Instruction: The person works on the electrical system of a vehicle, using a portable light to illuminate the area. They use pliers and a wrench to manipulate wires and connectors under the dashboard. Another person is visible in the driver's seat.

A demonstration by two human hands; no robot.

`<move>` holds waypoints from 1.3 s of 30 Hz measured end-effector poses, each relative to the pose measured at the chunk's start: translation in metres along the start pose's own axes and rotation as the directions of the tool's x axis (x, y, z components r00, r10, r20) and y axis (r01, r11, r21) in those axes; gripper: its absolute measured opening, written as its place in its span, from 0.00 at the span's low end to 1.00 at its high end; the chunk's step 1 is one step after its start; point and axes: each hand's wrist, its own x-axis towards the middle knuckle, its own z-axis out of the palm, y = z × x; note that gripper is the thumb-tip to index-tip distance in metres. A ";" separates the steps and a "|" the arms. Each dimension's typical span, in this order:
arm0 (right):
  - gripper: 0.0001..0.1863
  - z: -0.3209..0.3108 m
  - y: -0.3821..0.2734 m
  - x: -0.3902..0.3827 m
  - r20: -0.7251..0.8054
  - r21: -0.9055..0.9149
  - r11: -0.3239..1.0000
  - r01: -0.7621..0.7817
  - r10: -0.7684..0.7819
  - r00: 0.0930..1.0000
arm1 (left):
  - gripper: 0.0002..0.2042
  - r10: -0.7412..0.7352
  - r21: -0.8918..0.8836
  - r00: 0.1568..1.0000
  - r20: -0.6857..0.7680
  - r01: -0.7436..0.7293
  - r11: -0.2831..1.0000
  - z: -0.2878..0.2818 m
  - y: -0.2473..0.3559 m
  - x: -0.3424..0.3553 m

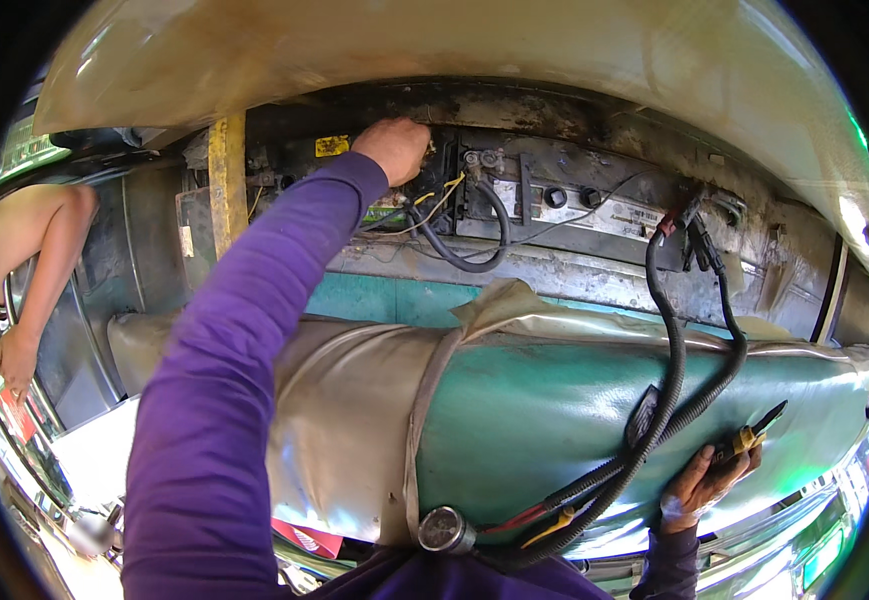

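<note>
My left hand (392,150) reaches into the recess at the back, its fingers curled down by the battery with a yellow label (331,147). What they hold, if anything, is hidden. Beside it a black cable (499,220) loops from a terminal of another battery (594,205), with thin yellow wires alongside. My right hand (699,487) rests low on the green padded seat, gripping a yellow-and-black handled tool (739,443) with a dark pointed tip. Two thick corrugated cables (672,340) run from clamps (694,220) at the right battery down towards me, near a round gauge (442,530).
A tan panel (434,50) overhangs the recess. A yellow post (226,185) stands left of my sleeve. The padded seat (554,420), partly wrapped in tan sheeting, crosses in front of me. At far left, another person's bent limb (44,230) and hand (17,360) show.
</note>
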 end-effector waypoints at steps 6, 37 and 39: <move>0.27 0.000 -0.002 0.001 0.003 -0.006 1.000 0.006 -0.006 1.000 | 0.15 0.136 0.102 0.989 0.057 -0.141 0.985 0.000 -0.010 0.005; 0.24 0.304 -0.282 0.138 0.710 0.253 0.966 0.056 -0.224 0.668 | 0.22 -0.211 -0.699 0.969 -0.132 0.059 0.713 0.045 -0.048 -0.021; 0.26 0.321 -0.275 0.141 0.703 0.258 0.966 0.015 -0.198 0.683 | 0.23 -0.217 -0.727 0.972 -0.086 0.088 0.681 0.044 -0.048 -0.019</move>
